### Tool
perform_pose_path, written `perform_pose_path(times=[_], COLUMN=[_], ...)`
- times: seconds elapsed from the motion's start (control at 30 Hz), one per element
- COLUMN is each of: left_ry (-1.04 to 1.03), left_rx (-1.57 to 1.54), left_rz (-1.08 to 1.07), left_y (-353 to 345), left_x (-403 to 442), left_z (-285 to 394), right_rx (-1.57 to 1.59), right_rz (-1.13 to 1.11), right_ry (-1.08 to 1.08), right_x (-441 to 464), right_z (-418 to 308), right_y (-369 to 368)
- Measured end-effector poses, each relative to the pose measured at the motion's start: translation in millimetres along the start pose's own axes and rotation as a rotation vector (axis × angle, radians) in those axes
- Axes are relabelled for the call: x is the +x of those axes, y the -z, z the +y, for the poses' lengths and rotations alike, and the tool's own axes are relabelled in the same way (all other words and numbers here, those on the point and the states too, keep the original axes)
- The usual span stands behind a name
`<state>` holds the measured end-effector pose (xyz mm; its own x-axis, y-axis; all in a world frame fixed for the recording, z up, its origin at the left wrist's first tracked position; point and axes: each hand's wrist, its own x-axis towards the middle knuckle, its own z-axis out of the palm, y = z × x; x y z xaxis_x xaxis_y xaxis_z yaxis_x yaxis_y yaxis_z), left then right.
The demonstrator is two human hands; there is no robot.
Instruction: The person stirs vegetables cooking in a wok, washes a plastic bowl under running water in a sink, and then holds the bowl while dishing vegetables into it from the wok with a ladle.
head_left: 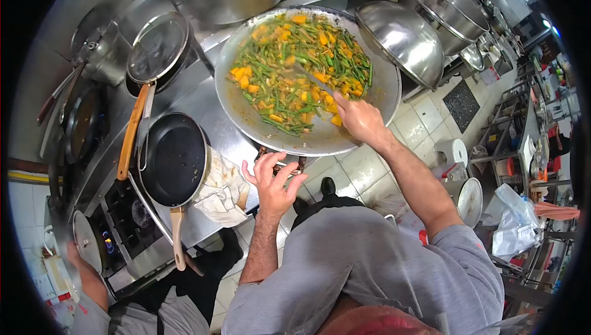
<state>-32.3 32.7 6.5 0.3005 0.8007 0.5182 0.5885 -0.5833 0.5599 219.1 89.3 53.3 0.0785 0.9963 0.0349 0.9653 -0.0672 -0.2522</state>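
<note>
A wide metal pan [231, 104] holds green beans and orange chunks [280, 73]. My right hand [359, 118] is closed around the handle of a metal utensil [319, 81], whose far end is in among the vegetables. Just beyond the pan's near edge, my left hand [274, 181] hangs with its fingers apart and holds nothing. It is close to the pan's dark handle [301, 164], and contact between them cannot be made out.
To the left are a black frying pan [174, 159], a stained cloth [220, 190] and a strainer [159, 46]. A large steel bowl [403, 39] leans at the pan's right. Another person's arm [89, 279] shows at the lower left, by a stove [132, 215].
</note>
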Motion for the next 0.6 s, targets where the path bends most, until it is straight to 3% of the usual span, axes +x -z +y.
perform_pose_path(times=[0.13,0.33,0.43,0.6], left_ry=[0.03,0.068,0.074,0.15], left_rx=[0.044,0.098,0.116,0.164], left_rz=[0.009,0.015,0.045,0.058], left_y=[-0.8,-0.4,-4.8,-9.9], left_x=[-5.4,-7.0,-7.7,-11.7], left_z=[3.8,11.7,14.0,21.2], right_rx=[-0.057,0.22,0.277,0.18], right_rz=[-0.184,-0.099,0.005,-0.009], right_ry=[-0.02,0.113,0.251,0.217], right_x=[-57.5,-73.9,-34.9,78.1], right_z=[11.3,65.7,93.6,134.6], right_y=[33.0,99.2,115.5,104.8])
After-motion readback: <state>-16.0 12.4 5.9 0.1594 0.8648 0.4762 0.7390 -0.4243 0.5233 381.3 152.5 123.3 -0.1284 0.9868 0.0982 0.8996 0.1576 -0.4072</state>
